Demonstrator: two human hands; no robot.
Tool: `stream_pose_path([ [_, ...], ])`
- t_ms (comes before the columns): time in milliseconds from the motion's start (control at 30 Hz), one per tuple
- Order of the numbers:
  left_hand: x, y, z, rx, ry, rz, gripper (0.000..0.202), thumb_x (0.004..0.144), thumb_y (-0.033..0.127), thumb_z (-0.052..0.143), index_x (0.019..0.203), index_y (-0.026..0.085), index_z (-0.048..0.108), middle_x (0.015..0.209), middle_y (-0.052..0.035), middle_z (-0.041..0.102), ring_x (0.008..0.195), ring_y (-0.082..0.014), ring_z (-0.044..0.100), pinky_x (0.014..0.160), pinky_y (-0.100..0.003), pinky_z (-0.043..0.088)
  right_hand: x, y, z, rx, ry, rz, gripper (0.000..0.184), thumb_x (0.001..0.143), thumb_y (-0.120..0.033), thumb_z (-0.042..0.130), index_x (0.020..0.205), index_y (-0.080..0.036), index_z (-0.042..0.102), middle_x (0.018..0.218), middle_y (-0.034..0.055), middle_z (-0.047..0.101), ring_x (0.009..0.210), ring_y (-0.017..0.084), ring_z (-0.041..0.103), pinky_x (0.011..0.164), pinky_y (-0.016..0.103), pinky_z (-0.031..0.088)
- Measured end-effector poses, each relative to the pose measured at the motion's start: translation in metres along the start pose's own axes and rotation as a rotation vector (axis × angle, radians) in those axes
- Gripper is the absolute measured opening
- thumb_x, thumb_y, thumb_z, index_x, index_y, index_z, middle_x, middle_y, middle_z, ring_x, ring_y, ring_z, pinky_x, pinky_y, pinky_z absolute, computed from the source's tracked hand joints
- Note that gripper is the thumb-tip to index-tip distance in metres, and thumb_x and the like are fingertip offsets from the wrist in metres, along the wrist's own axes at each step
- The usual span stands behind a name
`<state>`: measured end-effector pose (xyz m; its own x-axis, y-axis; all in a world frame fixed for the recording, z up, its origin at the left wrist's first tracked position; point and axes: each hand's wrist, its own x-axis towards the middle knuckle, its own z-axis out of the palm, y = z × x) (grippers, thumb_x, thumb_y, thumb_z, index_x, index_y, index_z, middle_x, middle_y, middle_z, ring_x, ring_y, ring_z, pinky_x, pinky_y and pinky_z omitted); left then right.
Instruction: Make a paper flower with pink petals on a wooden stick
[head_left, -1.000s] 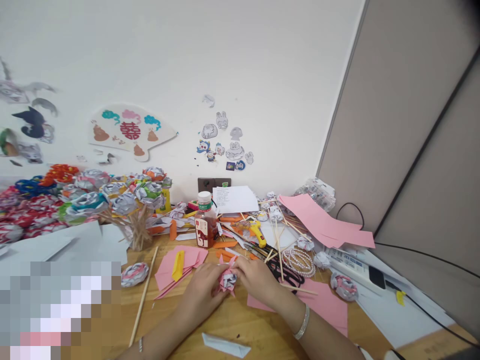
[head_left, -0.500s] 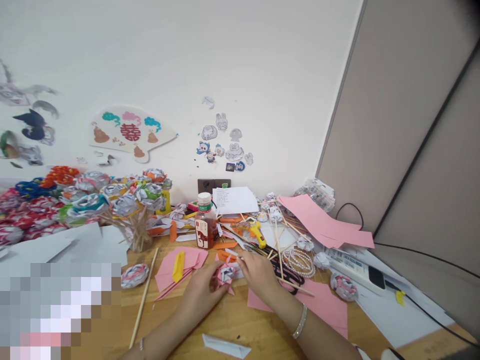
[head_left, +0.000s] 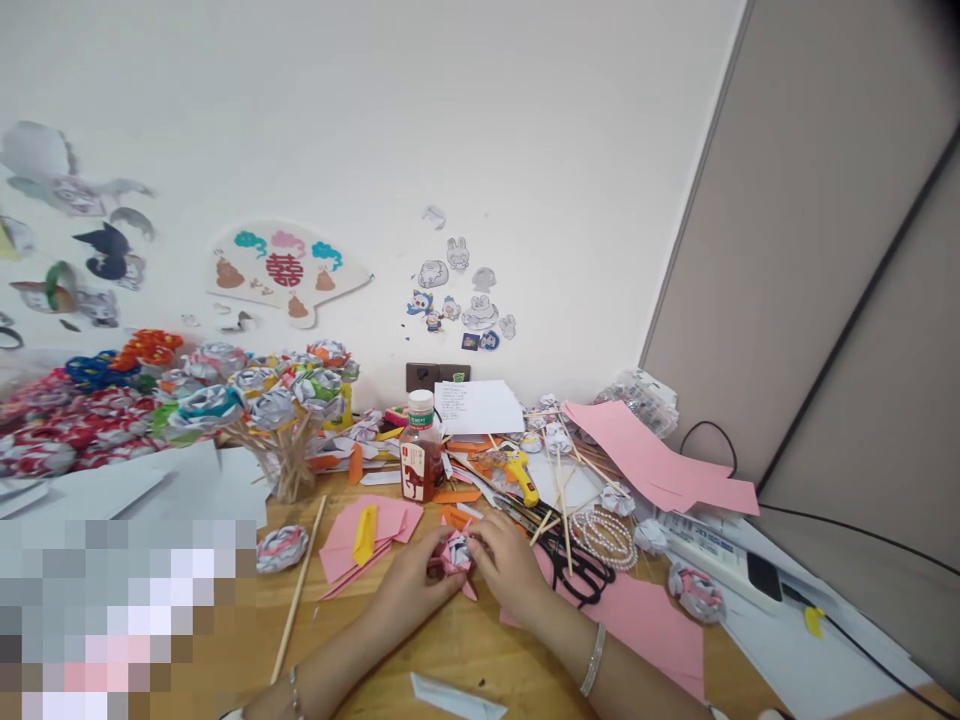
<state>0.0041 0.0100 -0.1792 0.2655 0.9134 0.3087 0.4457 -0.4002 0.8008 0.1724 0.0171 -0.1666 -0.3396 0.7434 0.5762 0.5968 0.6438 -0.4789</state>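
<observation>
Between my hands, just above the wooden table, is a small folded paper flower (head_left: 456, 552), pink outside with a white and dark centre. My left hand (head_left: 421, 578) grips it from the left, thumb in front. On its other side, the fingers of my right hand (head_left: 510, 560) are bent and pressed against the flower's edge. Left of them lies a stack of pink paper pieces (head_left: 349, 540) with a folded yellow strip (head_left: 365, 535) on top. A folded white strip (head_left: 457, 697) lies near the table's front edge.
A drink bottle (head_left: 420, 455) stands behind my hands, with a yellow glue gun (head_left: 521, 475) to its right. Finished paper flowers on sticks (head_left: 285, 400) fill the left. Black scissors (head_left: 589, 580), bead strings (head_left: 604, 540) and a power strip (head_left: 720, 560) lie right. A wooden stick (head_left: 298, 590) lies left.
My right hand has come closer to the flower and now presses on its right side. The left hand keeps its hold. The whole view has shifted slightly.
</observation>
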Motion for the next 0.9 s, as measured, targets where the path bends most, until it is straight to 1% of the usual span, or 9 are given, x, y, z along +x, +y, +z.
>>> stream_pose_path([
  [67, -0.001, 0.0, 0.0, -0.011, -0.011, 0.02, 0.038, 0.074, 0.03, 0.059, 0.11, 0.019, 0.054, 0.101, -0.0076, 0.067, 0.085, -0.0201, 0.065, 0.078, -0.033, 0.052, 0.001, 0.002, -0.001, 0.059, 0.015, 0.015, 0.014, 0.089, -0.017, 0.047, 0.084, -0.019, 0.06, 0.085, 0.0024, 0.059, 0.082, 0.016, 0.053, 0.072, 0.026, 0.04],
  [167, -0.001, 0.003, -0.001, -0.025, -0.063, 0.033, 0.038, 0.076, 0.032, 0.058, 0.112, 0.019, 0.056, 0.1, -0.0079, 0.068, 0.086, -0.0208, 0.064, 0.078, -0.034, 0.052, 0.002, 0.007, 0.0, 0.125, 0.021, 0.051, 0.019, 0.09, -0.02, 0.044, 0.079, -0.019, 0.06, 0.08, 0.002, 0.06, 0.079, 0.016, 0.055, 0.07, 0.025, 0.04],
  [267, -0.001, 0.006, -0.002, -0.067, -0.098, 0.006, 0.041, 0.074, 0.033, 0.06, 0.113, 0.019, 0.056, 0.101, -0.007, 0.068, 0.088, -0.0211, 0.064, 0.08, -0.034, 0.051, 0.002, 0.012, 0.003, 0.172, -0.022, 0.106, 0.019, 0.088, -0.022, 0.045, 0.076, -0.019, 0.06, 0.073, 0.0006, 0.061, 0.069, 0.015, 0.055, 0.065, 0.024, 0.04],
  [367, 0.002, 0.009, -0.004, -0.133, -0.055, -0.06, 0.048, 0.071, 0.035, 0.064, 0.115, 0.018, 0.053, 0.093, -0.006, 0.068, 0.085, -0.0213, 0.064, 0.081, -0.035, 0.05, 0.001, 0.015, 0.004, 0.206, -0.001, 0.156, 0.018, 0.087, -0.022, 0.045, 0.077, -0.018, 0.059, 0.072, 0.0003, 0.061, 0.067, 0.014, 0.055, 0.062, 0.023, 0.039],
  [467, 0.004, 0.012, -0.006, -0.225, 0.007, -0.134, 0.052, 0.068, 0.04, 0.066, 0.112, 0.017, 0.05, 0.082, -0.0045, 0.068, 0.081, -0.0228, 0.065, 0.077, -0.037, 0.049, 0.001, 0.017, 0.005, 0.238, 0.049, 0.192, 0.017, 0.086, -0.021, 0.045, 0.077, -0.018, 0.058, 0.071, 0.0002, 0.061, 0.067, 0.015, 0.055, 0.061, 0.023, 0.039],
  [600, 0.005, 0.016, -0.01, -0.347, 0.017, -0.193, 0.044, 0.073, 0.047, 0.058, 0.104, 0.016, 0.053, 0.078, -0.0033, 0.068, 0.077, -0.0216, 0.065, 0.072, -0.034, 0.048, 0.002, 0.018, 0.006, 0.263, 0.045, 0.223, 0.018, 0.086, -0.023, 0.044, 0.076, -0.018, 0.057, 0.067, -0.0006, 0.059, 0.062, 0.014, 0.054, 0.057, 0.022, 0.038],
  [733, 0.007, 0.014, -0.01, -0.411, 0.051, -0.193, 0.035, 0.071, 0.047, 0.06, 0.087, 0.016, 0.058, 0.084, -0.0052, 0.068, 0.081, -0.0216, 0.063, 0.074, -0.034, 0.048, 0.001, 0.013, 0.003, 0.2, 0.018, 0.202, 0.016, 0.085, -0.022, 0.044, 0.077, -0.018, 0.057, 0.067, -0.0007, 0.059, 0.061, 0.013, 0.053, 0.056, 0.021, 0.037],
  [800, 0.008, 0.01, -0.009, -0.445, 0.061, -0.203, 0.035, 0.069, 0.046, 0.061, 0.085, 0.016, 0.058, 0.082, -0.0043, 0.067, 0.078, -0.0213, 0.063, 0.072, -0.034, 0.049, 0.0, 0.009, 0.0, 0.132, -0.011, 0.168, 0.014, 0.084, -0.02, 0.045, 0.078, -0.019, 0.057, 0.066, -0.0011, 0.059, 0.059, 0.013, 0.053, 0.055, 0.021, 0.036],
  [900, 0.009, 0.007, -0.009, -0.421, 0.101, -0.224, 0.034, 0.069, 0.046, 0.061, 0.085, 0.016, 0.056, 0.072, -0.0006, 0.065, 0.07, -0.0194, 0.062, 0.067, -0.032, 0.049, -0.001, 0.005, -0.003, 0.009, -0.059, 0.117, 0.012, 0.082, -0.016, 0.046, 0.078, -0.019, 0.057, 0.064, -0.0019, 0.059, 0.057, 0.012, 0.052, 0.053, 0.021, 0.033],
])
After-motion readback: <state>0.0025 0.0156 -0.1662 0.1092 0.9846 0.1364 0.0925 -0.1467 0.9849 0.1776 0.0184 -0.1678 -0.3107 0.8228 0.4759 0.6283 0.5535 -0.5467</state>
